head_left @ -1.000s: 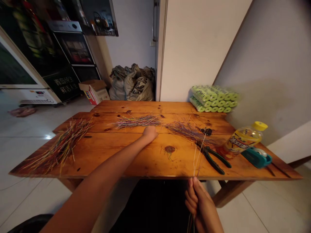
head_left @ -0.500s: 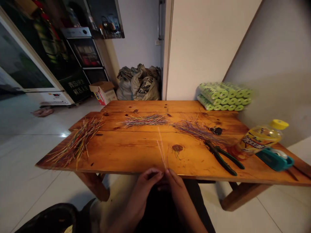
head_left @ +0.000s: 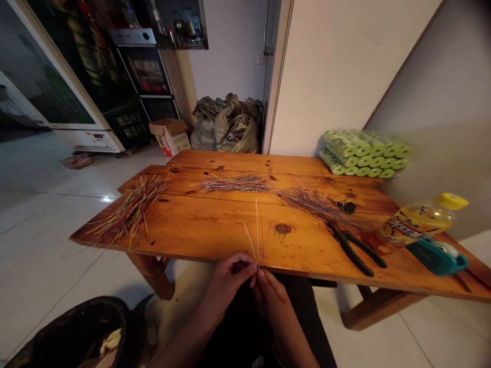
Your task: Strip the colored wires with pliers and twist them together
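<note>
At the table's front edge my left hand (head_left: 233, 273) and my right hand (head_left: 270, 291) meet, fingertips pinched together. Between them stand a few thin wires (head_left: 257, 225), pale and purplish, pointing up and away over the wood. Both hands are closed on these wires; their lower ends are hidden by my fingers. Beyond lies a wire bundle (head_left: 236, 183) across the middle of the table. A second, mostly purple wire bundle (head_left: 312, 204) is to its right, and a larger multicoloured wire bundle (head_left: 134, 209) spreads at the left end. Small wire scraps (head_left: 283, 233) lie near the dark knot.
Right on the wooden table (head_left: 207, 230) are green-handled pliers (head_left: 356, 250), a yellow-capped bottle (head_left: 418, 222), a teal tape dispenser (head_left: 437, 255) and dark keys (head_left: 347, 206). Green-wrapped paper rolls (head_left: 364, 153) stand behind. A black bin (head_left: 92, 306) is at lower left, sacks (head_left: 233, 122) beyond the table.
My left fingertips have come in to meet the right ones at the wires. The wires have spread further apart, and the camera view has shifted slightly.
</note>
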Motion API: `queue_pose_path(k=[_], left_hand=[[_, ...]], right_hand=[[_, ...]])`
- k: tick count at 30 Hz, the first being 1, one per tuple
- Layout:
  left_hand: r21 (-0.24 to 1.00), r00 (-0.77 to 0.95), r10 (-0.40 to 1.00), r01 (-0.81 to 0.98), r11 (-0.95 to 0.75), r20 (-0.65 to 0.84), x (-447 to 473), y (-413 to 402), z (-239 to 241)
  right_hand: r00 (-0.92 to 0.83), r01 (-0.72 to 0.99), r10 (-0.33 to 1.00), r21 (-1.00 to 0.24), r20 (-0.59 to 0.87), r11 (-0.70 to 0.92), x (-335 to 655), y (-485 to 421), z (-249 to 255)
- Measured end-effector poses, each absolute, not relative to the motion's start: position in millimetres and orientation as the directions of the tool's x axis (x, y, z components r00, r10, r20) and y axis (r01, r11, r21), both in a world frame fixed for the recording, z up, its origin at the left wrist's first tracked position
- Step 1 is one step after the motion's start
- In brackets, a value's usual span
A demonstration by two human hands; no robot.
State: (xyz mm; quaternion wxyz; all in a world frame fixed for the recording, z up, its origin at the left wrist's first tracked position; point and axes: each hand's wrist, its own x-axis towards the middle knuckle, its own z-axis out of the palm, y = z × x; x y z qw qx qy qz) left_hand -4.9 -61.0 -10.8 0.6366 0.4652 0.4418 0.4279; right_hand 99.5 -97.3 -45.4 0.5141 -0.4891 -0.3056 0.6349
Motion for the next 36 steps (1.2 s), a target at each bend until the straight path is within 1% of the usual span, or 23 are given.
queue_pose_path(k=[3, 5, 9, 12, 14, 16, 19, 21, 22, 24, 25, 26, 27, 28, 29, 32, 34, 36], left_hand=[[0.959, 0.281, 0.941, -0.157, 0.238, -0.187, -5, -65, -12], [0.95, 0.312, 0.931, -0.183, 0.255, -0.19, -7, -68, -13], [0.89, 0.467, 0.859, -0.273, 0.364, -0.208, -15, -69, -13], [0.857, 0.56, 0.794, -0.264, 0.442, -0.236, -22, -67, -12], [0.871, 0.565, 0.786, -0.222, 0.438, -0.251, -23, -67, -12], [0.891, 0.54, 0.808, -0.21, 0.401, -0.236, -22, -68, -12], [0.915, 0.471, 0.857, -0.213, 0.341, -0.21, -18, -70, -14], [0.931, 0.413, 0.887, -0.198, 0.307, -0.204, -15, -71, -17], [0.937, 0.384, 0.9, -0.19, 0.294, -0.205, -14, -71, -18], [0.943, 0.336, 0.917, -0.175, 0.284, -0.213, -14, -71, -19], [0.946, 0.317, 0.922, -0.163, 0.282, -0.22, -15, -71, -19], [0.95, 0.301, 0.927, -0.144, 0.277, -0.225, -16, -71, -18], [0.956, 0.292, 0.929, -0.119, 0.269, -0.226, -17, -72, -17], [0.961, 0.294, 0.929, -0.092, 0.262, -0.225, -18, -72, -16], [0.964, 0.304, 0.925, -0.063, 0.257, -0.226, -19, -72, -15], [0.965, 0.343, 0.908, -0.013, 0.262, -0.242, -17, -74, -14], [0.963, 0.354, 0.902, -0.013, 0.268, -0.246, -14, -75, -14], [0.966, 0.355, 0.905, -0.014, 0.257, -0.235, -11, -74, -15]], right_hand=[[-0.011, -0.372, 0.955, -0.886, -0.295, -0.278, 101, -99, -38], [-0.054, -0.414, 0.945, -0.854, -0.323, -0.315, 104, -100, -33], [-0.234, -0.473, 0.895, -0.76, -0.38, -0.446, 110, -106, -22], [-0.356, -0.501, 0.853, -0.692, -0.382, -0.52, 115, -113, -13], [-0.424, -0.495, 0.815, -0.653, -0.395, -0.574, 117, -117, -9], [-0.469, -0.487, 0.782, -0.617, -0.411, -0.617, 118, -120, -8], [-0.445, -0.511, 0.793, -0.61, -0.416, -0.606, 116, -122, -13], [-0.408, -0.502, 0.813, -0.642, -0.415, -0.579, 114, -122, -20], [-0.382, -0.468, 0.828, -0.687, -0.411, -0.557, 115, -122, -23], [-0.252, -0.314, 0.897, -0.846, -0.363, -0.431, 119, -118, -26], [-0.151, -0.188, 0.943, -0.927, -0.298, -0.323, 123, -115, -25], [-0.031, -0.04, 0.981, -0.98, -0.194, -0.195, 128, -110, -21], [0.053, 0.099, 0.995, -0.991, -0.086, -0.091, 133, -105, -15], [0.105, 0.202, 0.994, -0.979, 0.011, -0.011, 137, -98, -7], [0.122, 0.268, 0.989, -0.962, 0.083, 0.047, 141, -91, 3], [0.056, 0.405, 0.956, -0.882, 0.288, 0.242, 142, -65, 33], [0.001, 0.501, 0.935, -0.809, 0.355, 0.307, 137, -47, 50], [-0.065, 0.562, 0.917, -0.745, 0.393, 0.359, 132, -32, 62]])
